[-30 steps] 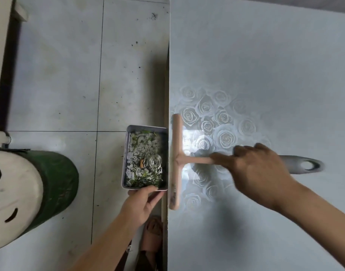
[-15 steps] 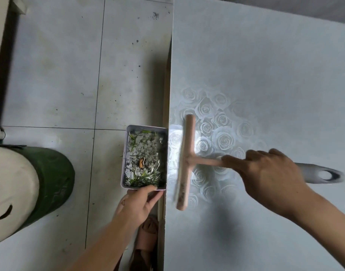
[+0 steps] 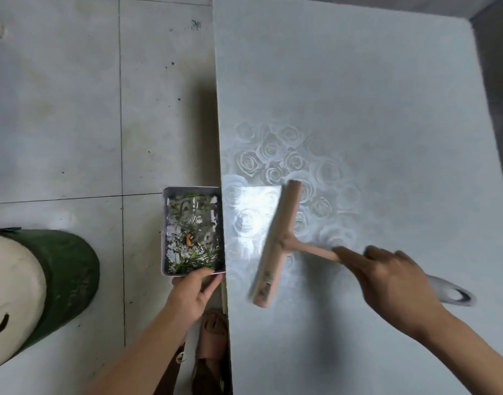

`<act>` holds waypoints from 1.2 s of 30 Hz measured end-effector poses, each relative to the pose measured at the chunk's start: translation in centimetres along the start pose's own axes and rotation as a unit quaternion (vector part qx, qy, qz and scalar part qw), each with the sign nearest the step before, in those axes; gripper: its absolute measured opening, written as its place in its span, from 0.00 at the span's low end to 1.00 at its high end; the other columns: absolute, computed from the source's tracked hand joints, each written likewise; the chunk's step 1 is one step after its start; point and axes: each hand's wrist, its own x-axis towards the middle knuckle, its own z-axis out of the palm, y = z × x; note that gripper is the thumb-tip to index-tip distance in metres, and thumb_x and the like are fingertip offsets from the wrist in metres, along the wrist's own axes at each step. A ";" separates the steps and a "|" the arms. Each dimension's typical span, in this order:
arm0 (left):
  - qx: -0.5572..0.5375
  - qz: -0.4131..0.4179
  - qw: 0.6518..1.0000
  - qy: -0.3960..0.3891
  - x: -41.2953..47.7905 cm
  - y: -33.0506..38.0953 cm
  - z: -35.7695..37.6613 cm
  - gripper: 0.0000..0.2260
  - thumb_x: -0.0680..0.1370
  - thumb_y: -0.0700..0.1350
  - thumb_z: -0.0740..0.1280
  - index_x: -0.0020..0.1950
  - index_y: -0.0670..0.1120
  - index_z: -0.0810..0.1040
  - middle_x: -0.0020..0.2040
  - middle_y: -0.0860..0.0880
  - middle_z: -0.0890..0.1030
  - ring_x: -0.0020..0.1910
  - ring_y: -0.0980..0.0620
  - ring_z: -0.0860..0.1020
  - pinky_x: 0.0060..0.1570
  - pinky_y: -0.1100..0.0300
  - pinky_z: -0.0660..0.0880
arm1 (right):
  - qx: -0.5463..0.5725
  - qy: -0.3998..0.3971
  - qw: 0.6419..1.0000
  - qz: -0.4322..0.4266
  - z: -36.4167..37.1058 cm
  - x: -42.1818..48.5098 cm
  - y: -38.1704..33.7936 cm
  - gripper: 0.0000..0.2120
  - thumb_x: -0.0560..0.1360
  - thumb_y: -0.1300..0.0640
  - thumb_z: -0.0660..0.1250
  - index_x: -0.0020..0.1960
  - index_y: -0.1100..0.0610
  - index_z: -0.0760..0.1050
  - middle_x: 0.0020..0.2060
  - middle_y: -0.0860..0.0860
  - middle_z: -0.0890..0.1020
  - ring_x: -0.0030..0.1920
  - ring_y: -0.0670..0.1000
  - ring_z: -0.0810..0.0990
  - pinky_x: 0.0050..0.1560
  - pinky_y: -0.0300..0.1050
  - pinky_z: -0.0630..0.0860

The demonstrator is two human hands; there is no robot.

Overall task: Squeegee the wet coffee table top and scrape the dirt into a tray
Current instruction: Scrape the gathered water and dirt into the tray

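Your right hand (image 3: 395, 283) grips the squeegee (image 3: 275, 243) handle, forefinger along it; blade skewed, near the counter (image 3: 358, 81) edge. Your left hand (image 3: 193, 295) pinches the tray (image 3: 164, 232), dirt (image 3: 191, 246) inside, against that edge. Square the blade, press evenly, draw toward the tray.

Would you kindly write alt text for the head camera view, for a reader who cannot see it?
A right hand holds a pink squeegee over a wet, rose-patterned coffee table; the left hand holds a tray of debris against the table's edge.
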 end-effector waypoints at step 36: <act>0.107 -0.001 0.994 -0.013 -1.6 0.1 1.3 0.05 0.79 0.33 0.60 0.45 0.37 0.74 0.45 0.39 0.76 0.45 0.45 0.77 0.41 0.58 0.81 | 0.080 -0.008 0.997 -0.017 4.0 2.0 -3.6 0.21 0.77 0.59 0.55 0.69 0.48 0.63 0.48 0.54 0.78 0.49 0.57 0.78 0.48 0.48 0.67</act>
